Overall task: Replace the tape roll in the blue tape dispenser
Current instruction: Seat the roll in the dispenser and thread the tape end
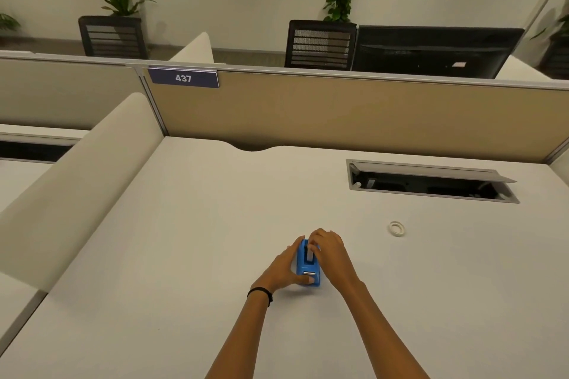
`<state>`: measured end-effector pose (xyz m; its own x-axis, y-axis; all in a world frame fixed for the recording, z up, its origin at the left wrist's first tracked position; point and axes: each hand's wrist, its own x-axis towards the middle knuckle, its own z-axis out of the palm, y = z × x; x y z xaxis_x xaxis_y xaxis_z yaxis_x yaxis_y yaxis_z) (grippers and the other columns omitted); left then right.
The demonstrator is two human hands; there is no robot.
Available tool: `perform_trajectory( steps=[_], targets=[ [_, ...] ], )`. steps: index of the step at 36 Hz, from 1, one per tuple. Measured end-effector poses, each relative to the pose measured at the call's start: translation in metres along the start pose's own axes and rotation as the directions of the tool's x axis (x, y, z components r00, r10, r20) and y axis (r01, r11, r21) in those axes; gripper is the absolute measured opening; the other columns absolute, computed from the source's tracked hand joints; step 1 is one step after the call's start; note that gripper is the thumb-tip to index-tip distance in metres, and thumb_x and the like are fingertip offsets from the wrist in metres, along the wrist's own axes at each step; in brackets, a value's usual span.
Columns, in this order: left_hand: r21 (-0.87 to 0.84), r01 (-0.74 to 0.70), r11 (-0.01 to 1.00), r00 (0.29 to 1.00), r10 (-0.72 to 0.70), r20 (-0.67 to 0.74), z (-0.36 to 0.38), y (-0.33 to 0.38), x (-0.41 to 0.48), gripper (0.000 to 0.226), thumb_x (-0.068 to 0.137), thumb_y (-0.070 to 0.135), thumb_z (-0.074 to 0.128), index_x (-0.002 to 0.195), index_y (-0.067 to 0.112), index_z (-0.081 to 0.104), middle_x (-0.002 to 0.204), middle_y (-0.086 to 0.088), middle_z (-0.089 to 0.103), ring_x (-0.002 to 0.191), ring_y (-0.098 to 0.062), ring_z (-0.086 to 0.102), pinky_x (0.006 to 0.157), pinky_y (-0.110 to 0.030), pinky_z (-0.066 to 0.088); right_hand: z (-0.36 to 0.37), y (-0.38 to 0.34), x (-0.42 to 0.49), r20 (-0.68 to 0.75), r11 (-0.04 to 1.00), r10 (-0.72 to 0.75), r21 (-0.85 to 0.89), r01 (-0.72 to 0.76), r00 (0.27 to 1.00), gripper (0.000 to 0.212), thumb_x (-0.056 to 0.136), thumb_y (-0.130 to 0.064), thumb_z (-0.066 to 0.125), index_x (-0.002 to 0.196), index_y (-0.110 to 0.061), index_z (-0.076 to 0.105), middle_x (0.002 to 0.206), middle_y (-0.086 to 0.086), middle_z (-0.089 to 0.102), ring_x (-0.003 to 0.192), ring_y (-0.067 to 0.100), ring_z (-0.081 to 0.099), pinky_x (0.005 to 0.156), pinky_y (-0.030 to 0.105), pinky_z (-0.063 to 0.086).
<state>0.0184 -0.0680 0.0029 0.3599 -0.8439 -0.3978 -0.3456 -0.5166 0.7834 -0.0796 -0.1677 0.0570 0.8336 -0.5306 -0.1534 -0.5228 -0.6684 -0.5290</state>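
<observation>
On one desk (184,255): two hands (284,269) (329,251), one blue dispenser (308,268), one tape ring (397,228).

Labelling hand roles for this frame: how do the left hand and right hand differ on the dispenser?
The left hand lies along the left side of the blue tape dispenser, thumb by its near end; the right hand arches over the top, fingertips at the roll slot. The left wrist wears a black band; the right wrist is bare. Both touch the dispenser on the desk. A loose tape roll lies apart, to the right.
</observation>
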Motion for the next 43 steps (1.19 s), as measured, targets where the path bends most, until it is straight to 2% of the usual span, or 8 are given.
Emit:
perform_trajectory(
  steps=[6,10,13,17,31,35,39,43],
  targets=[
    [-0.018,-0.001,1.0,1.0,0.001,0.015,-0.004,-0.001,0.0,0.089,0.078,0.044,0.067,0.143,0.034,0.008,0.153,0.0,0.025,0.138,-0.022,0.028,0.111,-0.038,0.027,-0.004,-0.001,0.004,0.016,0.998,0.011,-0.055,-0.01,1.0,0.029,0.097,-0.015,0.041,0.117,0.002,0.053,0.125,0.017,0.056,0.115,0.028,0.053,0.112,0.03,0.026],
    [-0.144,0.003,0.99,0.998,-0.011,-0.056,-0.005,0.003,0.0,0.057,0.092,0.045,0.042,0.143,0.031,0.02,0.153,-0.002,0.027,0.139,-0.022,0.027,0.114,-0.038,0.023,-0.002,0.002,0.004,-0.006,0.997,-0.016,-0.07,0.016,1.0,0.023,0.097,-0.016,0.043,0.109,-0.005,0.059,0.121,0.011,0.061,0.108,0.023,0.056,0.109,0.028,0.027],
    [-0.2,-0.012,0.98,0.989,-0.018,-0.149,-0.004,0.007,0.001,0.044,0.097,0.04,0.031,0.138,0.025,0.034,0.147,-0.003,0.038,0.135,-0.019,0.034,0.108,-0.027,0.025,0.001,0.006,0.0,-0.059,0.999,-0.002,-0.033,0.0,0.998,0.023,0.096,-0.016,0.045,0.105,-0.004,0.062,0.115,0.012,0.064,0.106,0.022,0.058,0.113,0.028,0.022],
    [-0.149,-0.048,0.988,0.981,0.018,-0.193,-0.003,0.013,0.005,0.039,0.098,0.032,0.035,0.133,0.016,0.043,0.139,-0.007,0.048,0.127,-0.019,0.044,0.1,-0.021,0.031,0.003,0.011,-0.002,-0.058,0.998,-0.032,-0.061,0.028,0.998,0.022,0.096,-0.017,0.045,0.106,-0.005,0.061,0.117,0.009,0.064,0.109,0.021,0.056,0.116,0.029,0.013],
    [-0.165,-0.042,0.985,0.965,-0.003,-0.263,0.008,0.016,0.004,0.042,0.096,0.029,0.04,0.136,0.015,0.037,0.144,-0.007,0.042,0.131,-0.022,0.04,0.112,-0.034,0.03,0.014,0.017,-0.014,-0.059,0.985,-0.085,-0.152,0.075,0.995,0.019,0.095,-0.017,0.046,0.099,-0.009,0.063,0.113,0.007,0.065,0.11,0.019,0.055,0.118,0.031,0.008],
    [-0.169,-0.036,0.985,0.951,-0.018,-0.307,0.007,0.017,0.004,0.04,0.097,0.028,0.04,0.134,0.013,0.042,0.141,-0.008,0.046,0.129,-0.022,0.044,0.11,-0.033,0.032,0.02,0.015,-0.019,-0.037,0.987,-0.077,-0.143,0.071,0.996,0.019,0.096,-0.018,0.046,0.105,-0.01,0.06,0.112,0.008,0.065,0.108,0.019,0.056,0.12,0.037,0.01],
    [-0.126,-0.04,0.991,0.946,-0.003,-0.323,0.008,0.021,0.005,0.039,0.097,0.028,0.04,0.132,0.012,0.044,0.137,-0.009,0.05,0.125,-0.023,0.047,0.108,-0.033,0.035,0.02,0.014,-0.024,0.068,0.99,-0.006,-0.143,0.015,0.998,0.032,0.098,-0.027,0.039,0.123,-0.011,0.049,0.133,0.001,0.053,0.122,0.015,0.047,0.119,0.032,0.001],
    [-0.111,-0.032,0.993,0.942,-0.007,-0.334,0.008,0.023,0.005,0.038,0.097,0.027,0.04,0.131,0.011,0.045,0.135,-0.01,0.052,0.123,-0.024,0.049,0.107,-0.034,0.037,0.018,0.012,-0.026,0.099,0.994,0.03,-0.109,-0.019,0.995,0.04,0.097,-0.034,0.031,0.127,-0.012,0.046,0.137,-0.001,0.05,0.125,0.014,0.045,0.119,0.03,0.0]
  ],
)
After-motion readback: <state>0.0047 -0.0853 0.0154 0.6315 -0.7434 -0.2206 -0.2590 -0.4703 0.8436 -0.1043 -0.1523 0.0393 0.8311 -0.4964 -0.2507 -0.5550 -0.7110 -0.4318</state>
